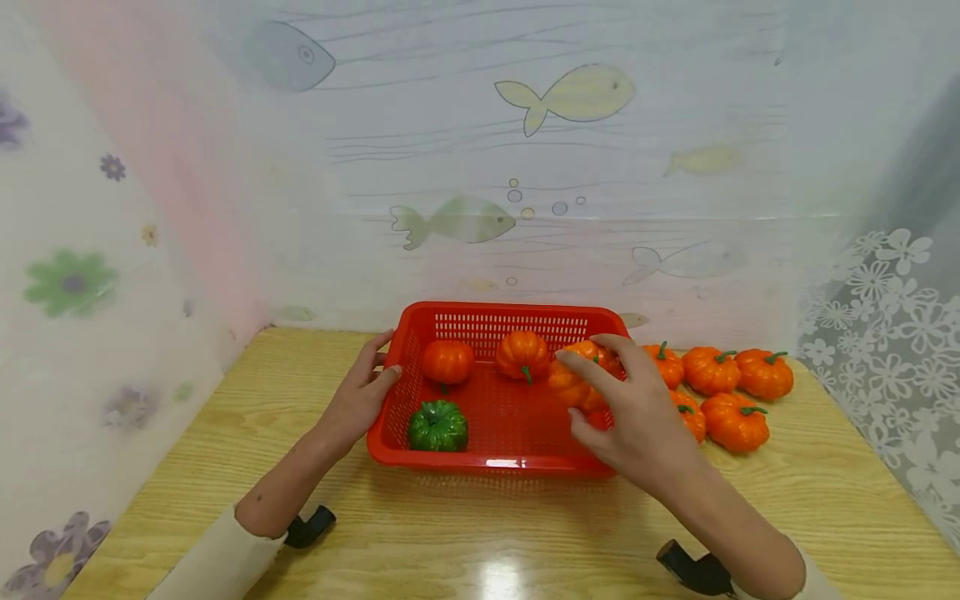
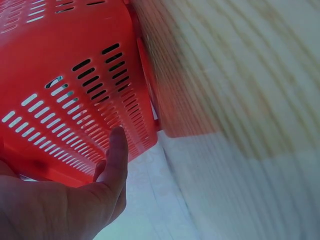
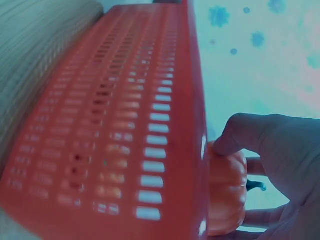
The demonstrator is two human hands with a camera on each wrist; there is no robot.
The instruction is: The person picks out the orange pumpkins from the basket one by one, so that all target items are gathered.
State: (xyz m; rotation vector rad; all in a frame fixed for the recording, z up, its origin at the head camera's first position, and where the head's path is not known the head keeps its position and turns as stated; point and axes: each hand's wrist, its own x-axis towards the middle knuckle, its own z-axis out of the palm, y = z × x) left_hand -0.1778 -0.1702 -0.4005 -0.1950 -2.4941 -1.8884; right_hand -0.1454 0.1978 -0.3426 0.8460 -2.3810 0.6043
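A red plastic basket (image 1: 495,461) with slotted walls stands on the wooden table. My left hand (image 1: 356,406) grips its left rim, with fingers along the outer wall (image 2: 70,135) in the left wrist view. An orange toy pumpkin (image 1: 573,385) is held by my right hand (image 1: 641,408) over the basket's right end. The right wrist view shows that held pumpkin (image 3: 226,195) at the rim, its green stem toward the palm. Inside the basket lie two orange pumpkins, one at the back left (image 1: 448,362) and one at the back middle (image 1: 522,354), plus a green pumpkin (image 1: 438,427) at the front left.
Several orange pumpkins (image 1: 737,422) lie grouped on the table (image 1: 480,533) to the right of the basket. Behind the table rises a pale curtain (image 1: 465,150) printed with fish. White flower patterns mark the hanging sheet (image 1: 892,308) at the right.
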